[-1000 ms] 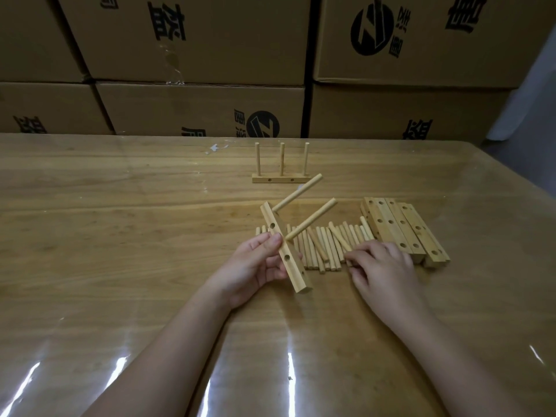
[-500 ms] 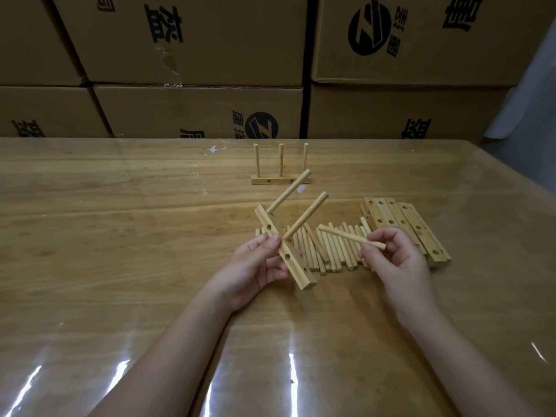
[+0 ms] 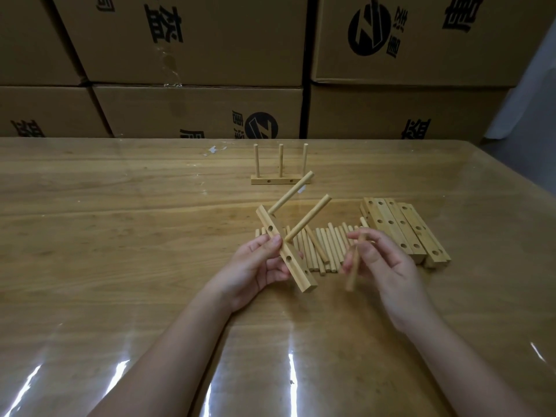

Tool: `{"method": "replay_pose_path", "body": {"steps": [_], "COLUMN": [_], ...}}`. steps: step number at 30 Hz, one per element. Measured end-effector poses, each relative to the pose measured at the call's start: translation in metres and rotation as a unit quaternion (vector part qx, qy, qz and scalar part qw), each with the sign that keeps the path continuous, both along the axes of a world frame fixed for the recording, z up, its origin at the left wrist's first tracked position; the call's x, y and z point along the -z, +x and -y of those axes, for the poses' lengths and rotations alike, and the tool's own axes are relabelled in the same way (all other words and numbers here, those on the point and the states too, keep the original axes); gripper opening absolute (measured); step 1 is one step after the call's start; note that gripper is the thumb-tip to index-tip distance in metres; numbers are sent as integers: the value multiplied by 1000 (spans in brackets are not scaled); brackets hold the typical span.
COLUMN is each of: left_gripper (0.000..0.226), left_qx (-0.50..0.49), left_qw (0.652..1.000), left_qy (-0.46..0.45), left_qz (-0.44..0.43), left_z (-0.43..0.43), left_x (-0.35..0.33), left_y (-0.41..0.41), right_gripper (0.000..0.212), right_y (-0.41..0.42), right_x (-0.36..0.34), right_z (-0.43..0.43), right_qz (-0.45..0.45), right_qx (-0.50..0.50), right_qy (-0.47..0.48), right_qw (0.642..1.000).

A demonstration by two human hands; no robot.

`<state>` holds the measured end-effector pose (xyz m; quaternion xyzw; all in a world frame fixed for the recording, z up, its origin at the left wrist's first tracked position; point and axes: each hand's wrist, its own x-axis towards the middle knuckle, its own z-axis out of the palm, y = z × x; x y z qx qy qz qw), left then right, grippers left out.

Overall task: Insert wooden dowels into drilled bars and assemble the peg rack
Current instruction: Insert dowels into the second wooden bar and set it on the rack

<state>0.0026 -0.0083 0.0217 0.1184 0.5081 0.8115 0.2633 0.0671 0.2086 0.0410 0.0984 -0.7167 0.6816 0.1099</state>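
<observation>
While your left hand (image 3: 255, 267) grips bar (image 3: 293, 264) above table (image 3: 120, 236) and right hand (image 3: 383, 263) pinches loose dowel (image 3: 351, 276) just beside it, watch angle: tilted dowel can jam in empty hole (image 3: 289, 258)

The left hand (image 3: 255, 266) grips a two-pegged drilled bar (image 3: 285, 251) while the right hand (image 3: 382, 260) pinches a blurred dowel (image 3: 353, 266).

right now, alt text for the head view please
The person's left hand holds a drilled bar with two dowels in it above a wooden table, while the right hand pinches a loose dowel beside it. Behind lie a row of dowels, spare bars and a finished three-peg rack.
</observation>
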Motion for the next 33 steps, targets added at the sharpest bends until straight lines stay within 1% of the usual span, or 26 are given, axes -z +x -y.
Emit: {"method": "replay_pose_path", "body": {"steps": [3,5,8,10,13,15,18,26,33], "left_gripper": [22,25,36,40,38,38,40,41,38], "left_qx": [4,6,-1,-4,2,6,4,7,2], "left_qw": [1000,1000,999,999,999,999,999,999,1000], "left_qy": [9,17,33,38,42,39,39,44,16], "left_qz": [0,2,4,-3,-12,-16,-18,-17,-24], "left_z": [0,0,-1,-1,-1,-1,-1,-1,-3], "left_x": [0,1,2,3,3,3,3,3,3], "left_y": [0,-1,-2,-1,-1,-1,-1,0,2], "right_gripper": [28,30,37,32,18,15,14,15,20], "right_y": [1,1,1,2,1,1,0,-4,-8], "right_x": [3,6,8,7,5,4,2,5,5], "right_z": [1,3,7,6,3,1,-2,-12,-20], "right_qz": [3,11,46,57,41,20,8,11,7], "right_qx": [-1,-9,-28,-34,-21,3,18,48,32], "right_qy": [113,157,158,145,144,160,169,194,253], "right_qw": [994,988,986,987,989,987,985,980,967]}}
